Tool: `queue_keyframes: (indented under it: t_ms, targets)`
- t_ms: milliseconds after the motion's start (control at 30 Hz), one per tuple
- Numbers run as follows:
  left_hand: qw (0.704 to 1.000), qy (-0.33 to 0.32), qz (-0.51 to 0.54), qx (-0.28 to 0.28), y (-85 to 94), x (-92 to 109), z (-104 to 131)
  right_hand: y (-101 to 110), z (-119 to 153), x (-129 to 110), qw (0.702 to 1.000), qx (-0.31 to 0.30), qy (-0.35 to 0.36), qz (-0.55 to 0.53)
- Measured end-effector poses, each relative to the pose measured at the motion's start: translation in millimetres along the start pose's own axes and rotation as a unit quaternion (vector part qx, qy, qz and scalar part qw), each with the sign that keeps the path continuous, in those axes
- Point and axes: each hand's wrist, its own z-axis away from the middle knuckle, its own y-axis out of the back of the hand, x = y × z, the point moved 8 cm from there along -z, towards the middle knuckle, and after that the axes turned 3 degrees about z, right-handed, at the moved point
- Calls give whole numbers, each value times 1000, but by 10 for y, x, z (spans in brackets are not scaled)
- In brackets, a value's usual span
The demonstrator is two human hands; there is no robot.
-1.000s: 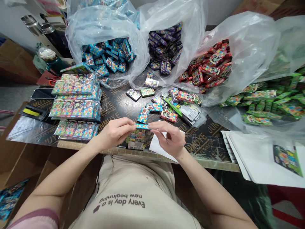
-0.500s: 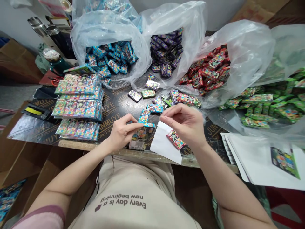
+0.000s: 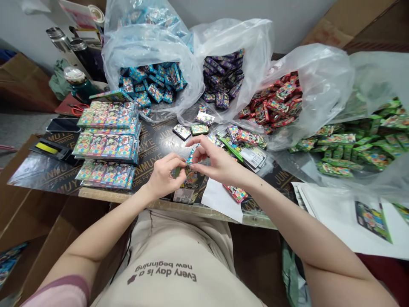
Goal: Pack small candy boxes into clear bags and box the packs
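My left hand is closed in a pinch at the bench's near side, and whatever lies between thumb and forefinger is mostly hidden. Touching or almost touching its fingertips, my right hand has thumb and fingers curled together, the forefinger raised; I cannot make out anything in them. Behind these fingers a bit of a small blue printed box shows. Beneath the hands stands a dark printed box, partly covered. A white paper sheet lies right of it, with a red printed packet on top.
Stacked wrapped multi-packs stand left, beside a tape dispenser. Along the back are plastic bags of blue boxes, purple boxes, red boxes and green boxes. White sheets lie right; bottles stand back left.
My right hand has moved left from above the white sheet to my left hand. My left fingers have drawn back slightly and curled. Barcoded packs behind the right hand have come into view.
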Motion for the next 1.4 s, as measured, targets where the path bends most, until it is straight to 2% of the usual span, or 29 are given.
queue_keyframes:
  t_ms: [133,267,333,400,433,533,567,633,667,733,800,867,900,967,1067,1133,1200,1233,1300,1367,1400]
  targets:
    - [1000,0,-2,19,-28,-6,18,-42,-9,17,1000,6,-4,23]
    - [999,6,-27,39,-41,-32,47,-22,-9,42,998,45,-2,45]
    - [999,5,-23,43,-36,-29,60,7,7,142,996,86,-29,8]
    - [999,6,-5,47,-44,-31,82,-38,36,338,985,99,-93,-104]
    - [998,24,8,49,-60,-60,101,-107,59,457,970,89,-139,-180]
    - [985,137,82,61,-132,-233,230,-350,172,727,889,60,-266,-368]
    - [976,174,114,60,-150,-272,296,-372,213,783,868,76,-287,-398]
    - [966,205,147,49,-109,-237,420,-329,282,863,848,129,-288,-425]
    - [970,196,138,41,-30,-156,467,-283,315,897,848,154,-273,-427]
    - [989,129,73,27,240,118,533,-151,398,984,866,206,-232,-391]
    - [1000,18,-17,7,555,457,607,7,523,1082,900,261,-193,-292]
    - [992,-46,-120,-21,845,609,744,115,677,1163,926,291,-178,-164]
    - [984,-49,-170,-28,990,573,833,152,758,1195,933,296,-179,-101]
    - [967,-43,-250,-30,1248,342,1048,231,923,1230,937,301,-178,18]
    - [952,-24,-304,-15,1480,-218,1389,354,1169,1271,923,283,-180,187]
    - [949,19,-309,-57,1461,-600,1553,374,1336,1357,913,232,-206,264]
    - [946,59,-307,-83,1396,-792,1615,331,1515,1453,908,179,-235,297]
    - [948,62,-304,-75,1352,-782,1591,290,1599,1490,907,161,-245,302]
    - [957,45,-284,-18,1210,-607,1443,191,1745,1548,905,143,-266,301]
    - [971,53,-233,28,893,-427,1213,100,1838,1583,902,148,-277,295]
    - [977,85,-194,26,645,-403,1086,71,1866,1589,904,157,-274,289]
